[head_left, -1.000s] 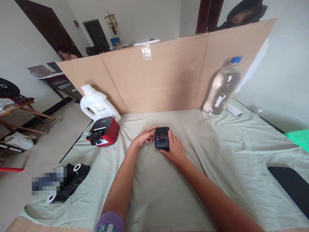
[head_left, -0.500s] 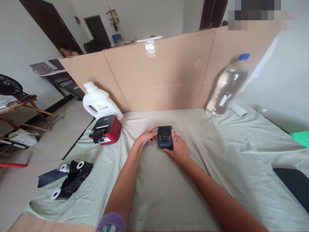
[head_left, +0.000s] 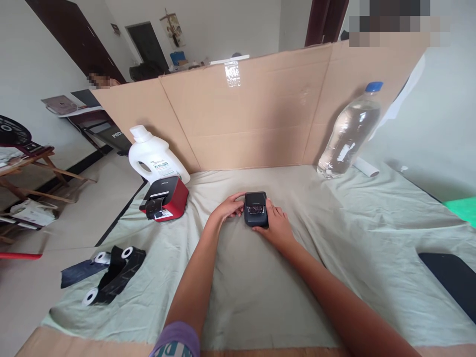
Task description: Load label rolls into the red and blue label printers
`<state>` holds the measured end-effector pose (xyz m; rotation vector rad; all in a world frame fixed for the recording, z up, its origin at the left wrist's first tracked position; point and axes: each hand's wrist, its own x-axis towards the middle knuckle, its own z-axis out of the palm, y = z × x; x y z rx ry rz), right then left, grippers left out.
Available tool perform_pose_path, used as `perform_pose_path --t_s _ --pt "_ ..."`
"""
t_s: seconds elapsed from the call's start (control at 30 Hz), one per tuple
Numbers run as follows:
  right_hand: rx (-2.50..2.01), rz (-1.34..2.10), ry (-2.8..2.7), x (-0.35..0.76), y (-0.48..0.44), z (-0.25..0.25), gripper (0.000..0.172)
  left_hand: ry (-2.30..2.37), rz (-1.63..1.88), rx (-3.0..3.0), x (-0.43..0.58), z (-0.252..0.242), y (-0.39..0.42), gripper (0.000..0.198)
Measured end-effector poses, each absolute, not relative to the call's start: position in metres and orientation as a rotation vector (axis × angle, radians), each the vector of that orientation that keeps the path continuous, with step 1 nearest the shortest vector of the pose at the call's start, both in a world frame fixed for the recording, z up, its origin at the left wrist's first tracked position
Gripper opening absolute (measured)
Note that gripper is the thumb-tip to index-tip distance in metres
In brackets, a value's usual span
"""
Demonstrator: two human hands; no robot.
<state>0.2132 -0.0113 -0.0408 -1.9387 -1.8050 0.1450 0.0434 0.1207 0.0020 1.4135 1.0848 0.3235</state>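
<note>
A small black portable printer (head_left: 256,209), with a shiny slot across its top face, lies on the cloth between my hands. My right hand (head_left: 275,223) wraps its right side, the thumb along the near edge and the fingers on the far right. Against its left side rests my left hand (head_left: 230,208), with the index finger reaching the far left corner and the other fingers curled. The printer's underside is hidden. Left of my hands stands a red and black label printer (head_left: 178,201), a dark strip hanging from its front.
Behind the label printer is a white detergent bottle (head_left: 159,156). Dark tape rolls (head_left: 121,277) lie at the left. A cardboard panel (head_left: 249,119) closes the back. On the right are a clear water bottle (head_left: 351,134), a white tube (head_left: 366,167) and a dark phone-like slab (head_left: 451,280).
The view has shifted slightly. Both hands stay on the small black printer, with almost no visible movement.
</note>
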Motion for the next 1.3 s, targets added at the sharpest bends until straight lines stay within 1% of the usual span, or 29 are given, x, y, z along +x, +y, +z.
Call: perform_pose_path --t_s 0.17,0.63,1.07,1.17,1.3 --pt "-1.917 0.169 -1.769 0.215 -0.01 -0.043 0.106 1.139 0.302 1.436 0.046 0.007 0.119 0.065" --pt "-1.869 0.193 -1.766 0.218 -0.01 -0.042 0.105 1.116 0.324 1.403 0.044 0.002 0.12 0.067" --pt "-1.87 0.201 -1.766 0.218 -0.01 -0.045 0.106 0.981 0.29 1.435 0.034 0.006 0.117 0.08" --pt "-1.889 0.231 -1.758 0.216 -0.011 -0.04 0.105 0.981 0.355 1.434 0.04 0.003 0.117 0.071" --pt "-1.905 0.246 -1.769 0.216 -0.011 -0.036 0.105 1.173 0.538 1.597 0.058 -0.004 0.123 0.049"
